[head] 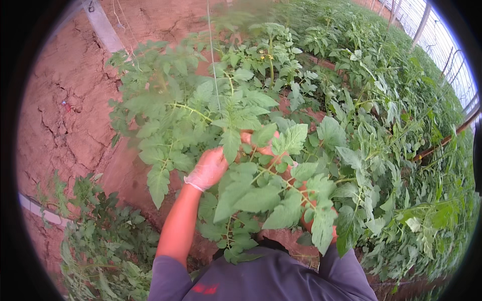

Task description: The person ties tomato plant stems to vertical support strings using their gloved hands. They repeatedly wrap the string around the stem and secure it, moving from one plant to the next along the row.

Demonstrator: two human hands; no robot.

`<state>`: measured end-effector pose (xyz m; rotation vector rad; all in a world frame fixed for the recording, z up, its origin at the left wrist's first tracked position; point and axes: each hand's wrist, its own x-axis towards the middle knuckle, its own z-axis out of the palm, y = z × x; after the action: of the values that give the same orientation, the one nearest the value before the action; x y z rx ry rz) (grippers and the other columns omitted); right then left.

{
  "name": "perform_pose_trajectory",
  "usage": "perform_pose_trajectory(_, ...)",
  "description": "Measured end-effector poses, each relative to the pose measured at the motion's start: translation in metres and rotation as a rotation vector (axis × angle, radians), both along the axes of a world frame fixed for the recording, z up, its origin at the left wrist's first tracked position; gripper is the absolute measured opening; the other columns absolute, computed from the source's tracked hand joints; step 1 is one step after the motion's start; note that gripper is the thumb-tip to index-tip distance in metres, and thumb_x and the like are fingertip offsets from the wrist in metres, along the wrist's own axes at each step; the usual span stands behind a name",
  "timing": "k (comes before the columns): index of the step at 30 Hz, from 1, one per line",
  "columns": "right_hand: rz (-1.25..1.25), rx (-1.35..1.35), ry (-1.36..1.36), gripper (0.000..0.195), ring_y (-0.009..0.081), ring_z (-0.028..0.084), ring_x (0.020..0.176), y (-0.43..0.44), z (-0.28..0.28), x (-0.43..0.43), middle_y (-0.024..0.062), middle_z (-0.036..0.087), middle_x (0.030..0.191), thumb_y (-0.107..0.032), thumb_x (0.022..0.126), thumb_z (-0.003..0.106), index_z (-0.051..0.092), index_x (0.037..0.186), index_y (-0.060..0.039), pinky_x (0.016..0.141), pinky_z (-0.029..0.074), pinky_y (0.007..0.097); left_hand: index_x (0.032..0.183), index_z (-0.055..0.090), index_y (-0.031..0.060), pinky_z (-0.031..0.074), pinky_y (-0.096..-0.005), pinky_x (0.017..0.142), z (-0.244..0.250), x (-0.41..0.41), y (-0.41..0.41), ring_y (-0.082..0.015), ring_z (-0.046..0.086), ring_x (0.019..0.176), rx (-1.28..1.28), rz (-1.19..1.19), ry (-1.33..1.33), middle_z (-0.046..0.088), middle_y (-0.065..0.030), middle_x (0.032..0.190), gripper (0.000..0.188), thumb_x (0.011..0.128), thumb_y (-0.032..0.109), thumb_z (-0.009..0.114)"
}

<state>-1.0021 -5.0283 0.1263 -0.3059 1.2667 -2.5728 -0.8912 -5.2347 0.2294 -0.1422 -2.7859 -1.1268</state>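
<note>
My left hand (209, 167), in a thin translucent glove, is bent in among the leaves of a tomato plant (241, 113). A drooping leaf covers its fingertips, so what they hold is hidden. Close to its right, behind foliage, is my right hand (265, 145), of which only patches show between leaflets. A large compound leaf (290, 184) hangs across my right forearm. Down to the plant's top runs a thin upright string (212, 52).
Dense tomato rows (406, 143) fill the right side, with yellow flowers (266, 56) on one plant ahead. At left rises a cracked earthen wall (71, 105) with a pale post (101, 26). More foliage (109, 240) grows at lower left. A brown pole (448, 139) slants at far right.
</note>
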Motion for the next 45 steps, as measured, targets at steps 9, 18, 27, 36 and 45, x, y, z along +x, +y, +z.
perform_pose_trajectory(9,0.271,0.106,0.119,0.042,0.0236,0.06,0.104,-0.02,-0.002,-0.034,0.0148,0.058,0.126,-0.032,0.102,0.053,0.051,0.134,-0.0054,0.087,0.053,0.0355,0.102,0.07,0.0106,0.053,-0.0488,0.074,0.001,0.012,0.021,-0.0433,0.065,0.085,-0.35,0.014,0.083,0.068,-0.0207,0.092,0.018,0.092,0.024,0.064)
perform_pose_trajectory(18,0.667,-0.224,0.151,0.05,0.0247,0.059,0.109,-0.003,-0.012,-0.065,0.016,0.055,0.134,-0.042,0.104,0.05,0.047,0.141,-0.0081,0.09,0.053,0.0355,0.101,0.067,0.0098,0.054,-0.0424,0.077,0.02,-0.009,0.058,-0.0351,0.066,0.089,-0.237,0.028,0.137,0.068,-0.0164,0.094,0.019,0.09,0.025,0.069)
perform_pose_trajectory(27,0.609,0.405,-0.125,0.046,0.0201,0.06,0.099,0.158,-0.035,0.103,0.0132,0.064,0.116,-0.037,0.102,0.051,0.055,0.131,-0.001,0.088,0.05,0.0354,0.132,0.06,0.0025,0.059,-0.0342,0.081,0.083,0.035,0.046,-0.021,0.074,0.09,0.255,0.08,0.115,0.071,-0.0165,0.119,0.04,0.093,0.008,0.068)
perform_pose_trajectory(36,1.098,1.425,0.362,0.042,0.0201,0.074,0.095,0.13,0.128,0.19,0.0108,0.074,0.116,-0.025,0.086,0.078,0.069,0.124,-0.0103,0.082,0.06,0.0318,0.122,0.065,0.0024,0.051,-0.0251,0.077,0.058,0.042,-0.209,-0.0118,0.066,0.087,0.675,0.574,0.248,0.072,-0.0075,0.106,0.026,0.102,0.017,0.059)
perform_pose_trajectory(45,0.149,0.819,0.445,0.023,0.0123,0.066,0.079,-0.133,0.276,0.104,0.0065,0.07,0.088,-0.012,0.091,0.073,0.071,0.11,-0.0005,0.072,0.054,0.0284,0.131,0.062,0.0009,0.047,-0.0304,0.1,-0.02,-0.119,-0.275,-0.0165,0.062,0.113,0.807,0.05,0.055,0.069,-0.009,0.122,0.042,0.097,0.026,0.067)
